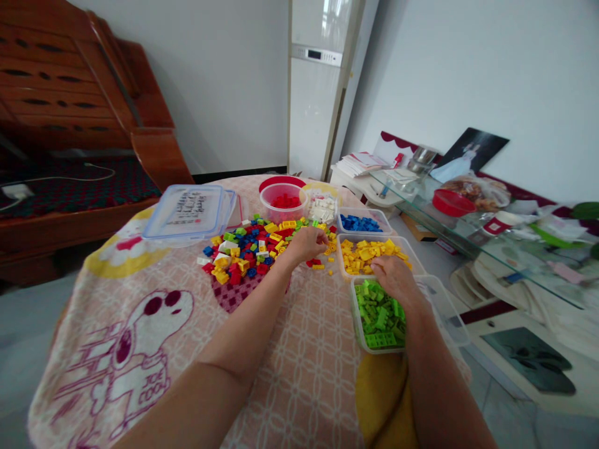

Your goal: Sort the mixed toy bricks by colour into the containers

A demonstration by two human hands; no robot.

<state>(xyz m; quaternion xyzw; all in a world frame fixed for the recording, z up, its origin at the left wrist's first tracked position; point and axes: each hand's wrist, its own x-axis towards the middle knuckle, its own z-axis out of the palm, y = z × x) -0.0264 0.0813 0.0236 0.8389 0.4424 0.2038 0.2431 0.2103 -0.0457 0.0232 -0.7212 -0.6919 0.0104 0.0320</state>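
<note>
My left hand (309,244) is over the right side of a mixed pile of toy building bricks (255,246), its fingers curled together; anything between them is hidden. My right hand (395,277) reaches over the near edge of a clear plastic box of yellow bricks (362,255). Its fingers are bent and close together, and I cannot make out what they hold. Under my right wrist stands a box of green bricks (378,312). A few loose yellow and red pieces lie on the cloth between my hands.
Beyond the yellow box sits a box of blue bricks (360,223). White bricks (322,209) and a round tub of red bricks (285,201) stand at the back. Clear lids (189,209) are stacked at left on the patterned tablecloth (309,355). A cluttered glass shelf (496,243) is at right.
</note>
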